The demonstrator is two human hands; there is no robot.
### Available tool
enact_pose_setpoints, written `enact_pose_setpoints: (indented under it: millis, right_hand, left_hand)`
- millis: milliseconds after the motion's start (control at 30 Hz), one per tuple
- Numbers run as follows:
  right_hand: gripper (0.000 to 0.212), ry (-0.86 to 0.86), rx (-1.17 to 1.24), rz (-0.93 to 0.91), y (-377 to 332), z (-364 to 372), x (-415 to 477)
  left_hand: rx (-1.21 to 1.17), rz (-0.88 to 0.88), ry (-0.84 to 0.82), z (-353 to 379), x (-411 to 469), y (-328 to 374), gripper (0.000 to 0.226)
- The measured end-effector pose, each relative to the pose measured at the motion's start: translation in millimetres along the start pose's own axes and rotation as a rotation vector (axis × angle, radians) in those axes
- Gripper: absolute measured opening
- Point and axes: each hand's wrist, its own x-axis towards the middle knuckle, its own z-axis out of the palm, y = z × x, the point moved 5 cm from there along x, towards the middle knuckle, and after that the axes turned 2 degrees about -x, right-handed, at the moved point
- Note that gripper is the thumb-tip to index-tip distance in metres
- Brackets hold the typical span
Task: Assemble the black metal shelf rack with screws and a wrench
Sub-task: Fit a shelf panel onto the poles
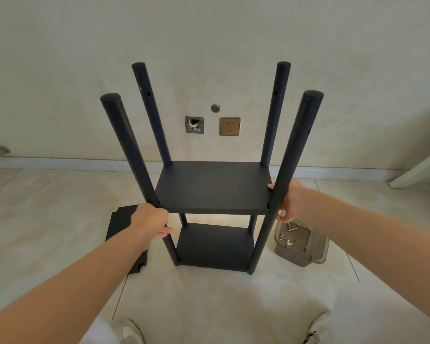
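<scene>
Soft, even daylight lit the room and left no hard shadows. The pale glossy floor tiles washed out to a near-white glare toward the bottom edge. The matte black metal shelf rack kept little surface detail and cast only a faint shadow beneath. Wide-angle distortion splayed its poles outward and bowed the white skirting board. The beige plaster wall dimmed slightly toward the top corners.

the pale tiled floor bears the black rack, a loose shelf panel and a clear tub.
</scene>
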Motion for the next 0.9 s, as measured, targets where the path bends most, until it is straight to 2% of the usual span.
enact_pose_setpoints:
  millis: [67,167,233,333,467,533,600,700,767,900]
  right_hand:
    - [0.026,0.024,0.06,-0.013,6.3,1.7,-4.5]
    - [0.032,0.058,0.161,-0.017,21.8,8.4,-13.2]
    - [0.034,0.073,0.232,-0.013,34.5,14.4,-19.5]
    - [0.029,0.103,0.326,-0.02,49.6,24.0,-28.3]
    - [0.021,0.094,0.38,-0.025,67.5,44.1,-42.6]
    - [0.018,0.071,0.392,-0.028,75.5,55.6,-51.0]
    - [0.018,0.028,0.377,-0.078,80.6,65.5,-56.0]
    - [0.017,0.063,0.329,-0.147,93.2,73.7,-58.2]
    - [0.011,0.066,0.345,-0.132,104.2,78.1,-61.2]
    - [0.026,-0.071,0.425,-0.122,113.8,80.2,-65.5]
  left_hand:
    - [0.044,0.051,0.003,11.0,-9.3,3.1,0.04]
    - [0.212,0.186,0.005,25.0,-26.1,8.6,0.08]
    - [0.33,0.278,-0.056,36.1,-36.4,12.4,0.091]
    - [0.371,0.298,-0.133,46.6,-41.4,15.4,0.082]
    - [-0.118,0.119,-0.37,67.0,-58.8,7.3,0.049]
    - [-0.255,0.094,-0.433,78.6,-66.9,1.5,0.045]
    - [-0.353,0.092,-0.407,84.0,-70.4,-8.3,0.057]
    - [-0.445,0.122,-0.325,85.2,-74.3,-28.2,0.073]
    - [-0.522,0.132,-0.314,91.1,-79.2,-42.0,0.068]
    - [-0.62,0.187,-0.239,98.8,-82.9,-57.9,0.038]
